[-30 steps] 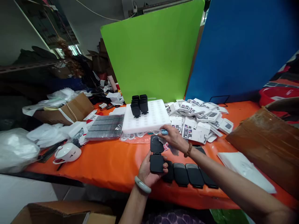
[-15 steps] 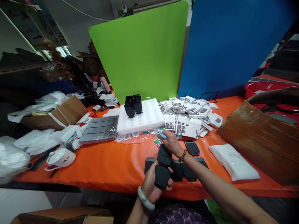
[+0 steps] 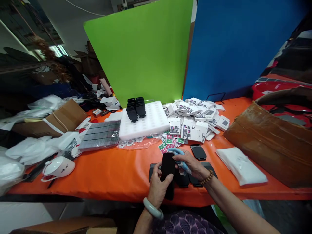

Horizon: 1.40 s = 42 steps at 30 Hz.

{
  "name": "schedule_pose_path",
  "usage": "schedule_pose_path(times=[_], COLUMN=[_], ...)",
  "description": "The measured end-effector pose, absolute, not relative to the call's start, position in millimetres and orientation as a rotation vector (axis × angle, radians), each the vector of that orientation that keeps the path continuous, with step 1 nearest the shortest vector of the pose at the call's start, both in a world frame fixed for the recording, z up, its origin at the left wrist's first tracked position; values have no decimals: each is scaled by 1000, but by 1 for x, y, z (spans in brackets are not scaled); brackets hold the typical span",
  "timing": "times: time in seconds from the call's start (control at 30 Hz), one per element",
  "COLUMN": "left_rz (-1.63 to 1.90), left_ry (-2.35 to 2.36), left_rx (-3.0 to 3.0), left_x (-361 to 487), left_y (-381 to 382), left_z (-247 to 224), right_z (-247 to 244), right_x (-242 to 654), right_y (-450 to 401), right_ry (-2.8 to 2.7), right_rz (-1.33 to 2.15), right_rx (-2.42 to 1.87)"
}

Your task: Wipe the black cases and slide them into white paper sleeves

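My left hand point(image 3: 159, 186) grips a black folding pad point(image 3: 168, 163) with rounded corners, its thumb across the front. A second black panel hangs below the thumb. In my right hand point(image 3: 193, 165) is a crumpled light-blue cloth point(image 3: 179, 151), bunched between the fingers against the pad's right edge. Under and beside the hands, several similar black pads lie on the table, partly hidden by my hands; one black pad point(image 3: 198, 152) lies apart, beyond my right wrist. Small red and green printed cards point(image 3: 169, 141) are spread just past the cloth.
An orange-covered table point(image 3: 104, 172) runs across. White printed boxes point(image 3: 195, 118) are heaped at the back. A white foam tray point(image 3: 152, 120) carries black folded pieces point(image 3: 136, 109). Left are wrapped grey pieces point(image 3: 99, 136) and a white pot point(image 3: 58, 167); right, a white packet point(image 3: 241, 165) and cardboard box point(image 3: 268, 139).
My right hand has come down and nearer, bringing the blue cloth to the pad's right side. The pad has turned in my left hand, whose thumb now crosses its front.
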<state>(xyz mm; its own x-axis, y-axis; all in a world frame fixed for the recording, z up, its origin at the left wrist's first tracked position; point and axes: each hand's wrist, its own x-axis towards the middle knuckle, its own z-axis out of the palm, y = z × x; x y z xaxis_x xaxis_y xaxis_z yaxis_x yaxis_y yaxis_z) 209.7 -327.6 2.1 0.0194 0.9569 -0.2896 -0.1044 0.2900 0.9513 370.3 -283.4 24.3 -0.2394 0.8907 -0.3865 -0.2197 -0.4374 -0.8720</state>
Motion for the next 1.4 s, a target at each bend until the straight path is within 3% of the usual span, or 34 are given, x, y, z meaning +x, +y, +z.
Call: schedule_pose_path(times=[0.13,0.3,0.5,0.6,0.7,0.83,1.17,1.27,1.4], left_rz=[962,876,963,998,1087,921,793,797,865], left_ry=[1136,924,878,888,980,1031,874,960,1024], left_rx=[849,317,53,37,111,212,70,36,-76], left_x=[208,210,213,218,223,228,222,226,227], left_y=[-328,-328,-322,-323,-326,-333,-324,-325,-325], left_z=[9,18,17,13,12,21,25,17,10], right_z=[17,11,8,9,5,0,10,11,13], right_x=[367,364,338,320,318,343,385,381,369], right_y=[-286,-281,-313,-333,-322,-272,-281,-290,-307], right_ry=[-755,-813,-1600,-1995,-2012,-1764,-960,-970,-1445], right_rz=[1737,1638,660,465,339,508,1837,1721,1223], right_rx=[-1179,-1139,-1236,-1101,-1178,-1269,-1062,-1109,-1208])
